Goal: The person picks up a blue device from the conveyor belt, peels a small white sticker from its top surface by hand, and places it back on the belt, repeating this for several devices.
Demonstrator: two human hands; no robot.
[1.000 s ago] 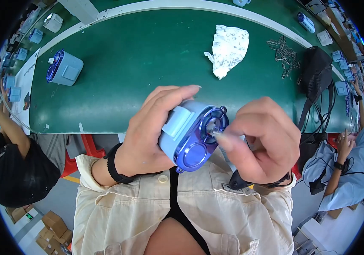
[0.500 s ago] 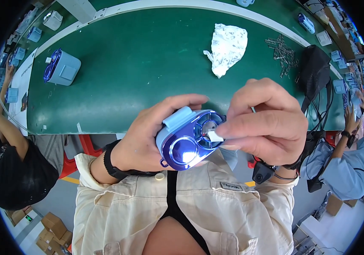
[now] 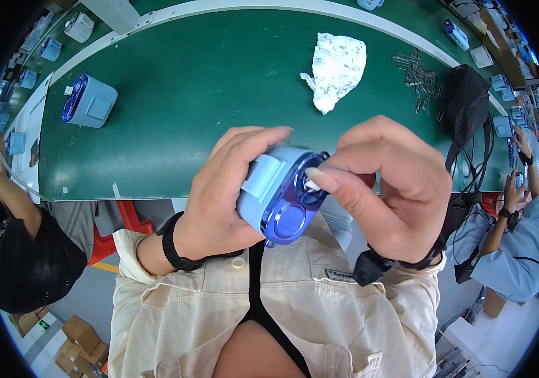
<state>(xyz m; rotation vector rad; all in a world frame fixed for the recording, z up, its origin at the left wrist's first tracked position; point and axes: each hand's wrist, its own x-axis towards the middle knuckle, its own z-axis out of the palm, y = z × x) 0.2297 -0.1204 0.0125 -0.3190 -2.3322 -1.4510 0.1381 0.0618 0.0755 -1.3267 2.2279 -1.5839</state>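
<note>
My left hand (image 3: 219,195) is wrapped round a light-blue plastic housing (image 3: 262,179) with a shiny purple-blue front, held above the table's near edge. The front has a round disc low down and a round recess above it. A small white piece (image 3: 311,185) sits at that recess, pinched by the thumb and finger of my right hand (image 3: 389,183); most of it is hidden by the thumb. A second housing (image 3: 91,103) of the same kind rests on the green table (image 3: 181,82) at the left.
A crumpled white sheet (image 3: 338,66) lies farther back, with a pile of small metal parts (image 3: 419,82) to its right. Beside them is a black bag (image 3: 463,94) with cables. Co-workers sit at left (image 3: 30,252) and right (image 3: 515,246). Red stools (image 3: 132,217) stand below the table.
The housing has been turned so more of its light-blue side shows. My right hand has rotated, its thumb now over the recess, with the white piece closer in.
</note>
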